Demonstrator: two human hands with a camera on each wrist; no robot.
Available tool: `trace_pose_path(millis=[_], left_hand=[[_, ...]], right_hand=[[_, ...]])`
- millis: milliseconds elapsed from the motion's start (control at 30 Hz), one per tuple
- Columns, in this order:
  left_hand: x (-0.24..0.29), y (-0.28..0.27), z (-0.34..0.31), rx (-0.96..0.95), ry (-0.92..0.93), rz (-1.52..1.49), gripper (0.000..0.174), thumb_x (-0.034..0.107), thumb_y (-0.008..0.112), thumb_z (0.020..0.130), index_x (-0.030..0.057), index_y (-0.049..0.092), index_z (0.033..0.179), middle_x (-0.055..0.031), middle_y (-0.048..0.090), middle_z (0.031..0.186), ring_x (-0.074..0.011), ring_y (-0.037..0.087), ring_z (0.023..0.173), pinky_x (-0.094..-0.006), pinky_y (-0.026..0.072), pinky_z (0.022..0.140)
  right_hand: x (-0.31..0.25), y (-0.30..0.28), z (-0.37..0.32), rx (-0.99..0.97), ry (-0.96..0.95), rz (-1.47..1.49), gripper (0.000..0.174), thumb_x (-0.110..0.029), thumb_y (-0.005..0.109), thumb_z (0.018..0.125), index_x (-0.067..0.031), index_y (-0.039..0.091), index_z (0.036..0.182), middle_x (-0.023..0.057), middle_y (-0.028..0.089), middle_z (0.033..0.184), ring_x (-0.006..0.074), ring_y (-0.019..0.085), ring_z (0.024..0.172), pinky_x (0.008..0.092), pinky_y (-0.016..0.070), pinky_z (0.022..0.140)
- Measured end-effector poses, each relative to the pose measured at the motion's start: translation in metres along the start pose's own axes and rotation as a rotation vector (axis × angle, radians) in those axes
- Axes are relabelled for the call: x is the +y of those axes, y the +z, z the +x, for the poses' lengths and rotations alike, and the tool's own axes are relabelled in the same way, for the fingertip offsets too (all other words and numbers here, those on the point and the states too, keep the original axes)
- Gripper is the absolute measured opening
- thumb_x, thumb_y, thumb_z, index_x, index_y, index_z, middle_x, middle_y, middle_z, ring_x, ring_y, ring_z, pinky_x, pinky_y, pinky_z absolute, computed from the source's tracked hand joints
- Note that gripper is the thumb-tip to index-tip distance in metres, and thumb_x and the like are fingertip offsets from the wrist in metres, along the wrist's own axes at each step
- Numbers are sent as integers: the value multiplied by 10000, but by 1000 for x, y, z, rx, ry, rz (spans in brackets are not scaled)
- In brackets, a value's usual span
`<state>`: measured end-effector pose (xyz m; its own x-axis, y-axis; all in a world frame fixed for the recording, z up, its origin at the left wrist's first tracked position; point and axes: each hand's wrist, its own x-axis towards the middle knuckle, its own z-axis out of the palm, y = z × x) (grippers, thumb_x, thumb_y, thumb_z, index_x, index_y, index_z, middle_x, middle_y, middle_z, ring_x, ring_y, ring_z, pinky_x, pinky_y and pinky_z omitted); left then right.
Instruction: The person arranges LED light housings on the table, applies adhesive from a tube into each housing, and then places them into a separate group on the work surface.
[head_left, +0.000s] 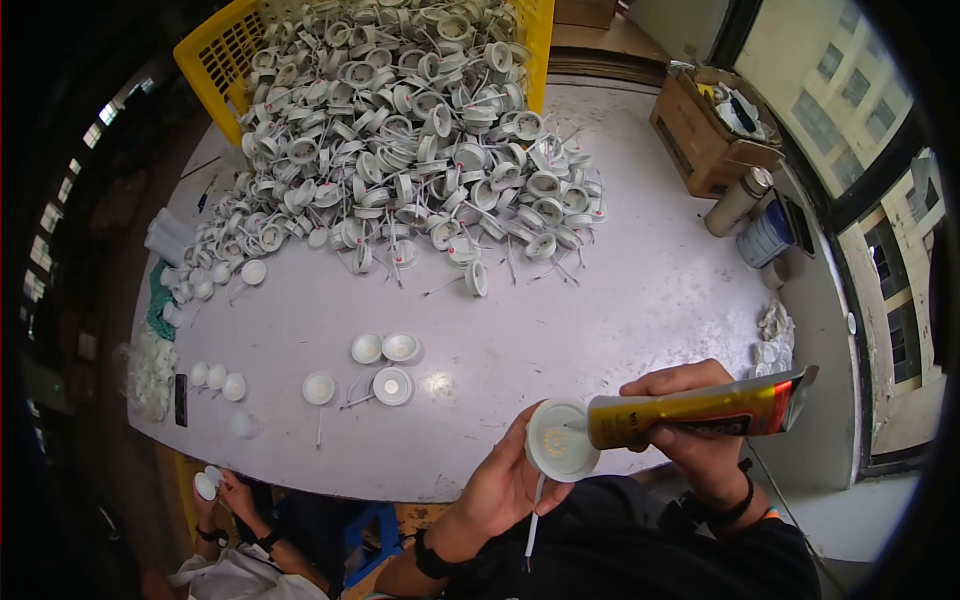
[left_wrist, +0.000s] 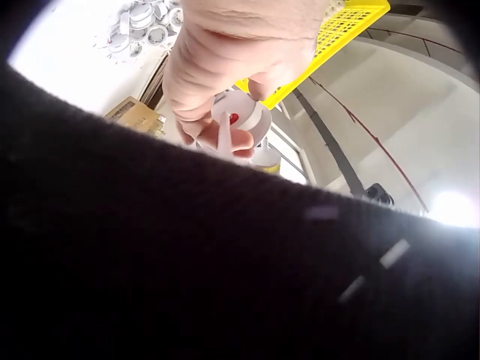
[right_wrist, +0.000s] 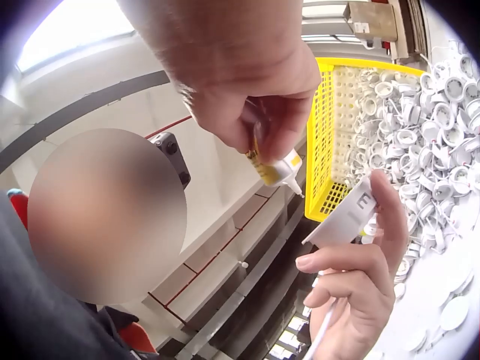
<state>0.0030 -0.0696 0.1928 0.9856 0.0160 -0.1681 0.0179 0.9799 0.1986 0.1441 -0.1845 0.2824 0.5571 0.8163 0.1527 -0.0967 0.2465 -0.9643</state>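
My left hand (head_left: 500, 490) holds a round white lamp housing (head_left: 575, 468) by its rim, its open face turned up. A ring of small yellowish LED chips (head_left: 556, 442) shows inside, and a white cable (head_left: 536, 520) hangs below. In the left wrist view a red spot (left_wrist: 234, 118) marks the underside near the cable. My right hand (head_left: 705, 465) grips a gold and red glue tube (head_left: 690, 410), tilted over the housing. In the right wrist view its white nozzle (right_wrist: 294, 186) points down toward the housing, a short gap apart.
A large heap of white housings (head_left: 400, 150) spills from a yellow crate (head_left: 215, 65). Several housings with discs, including one lamp (head_left: 392, 386), lie on the white table (head_left: 600, 330). A cardboard box (head_left: 690, 140) and thermos (head_left: 738, 200) stand right. Another person's hands (head_left: 235, 495) work lower left.
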Motion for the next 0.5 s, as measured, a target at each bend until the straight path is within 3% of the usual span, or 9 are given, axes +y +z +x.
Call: trace_pose_path(millis=[133, 500], left_hand=[[3, 5, -1, -96, 16, 15, 431, 346, 168, 908, 95, 217, 1255, -148, 512, 935, -201, 551, 632, -249, 432, 426], [4, 11, -4, -85, 16, -17, 431, 303, 172, 903, 44, 187, 1247, -178, 511, 902, -219, 566, 604, -260, 469, 425]], right_hand=[[-5, 3, 0, -31, 38, -110, 315, 41, 604, 715, -1, 442, 982, 164, 535, 1012, 198, 542, 931, 302, 464, 784], [-1, 6, 4, -77, 17, -199, 316, 40, 602, 718, 0, 449, 991, 144, 540, 1014, 191, 542, 932, 291, 456, 795]])
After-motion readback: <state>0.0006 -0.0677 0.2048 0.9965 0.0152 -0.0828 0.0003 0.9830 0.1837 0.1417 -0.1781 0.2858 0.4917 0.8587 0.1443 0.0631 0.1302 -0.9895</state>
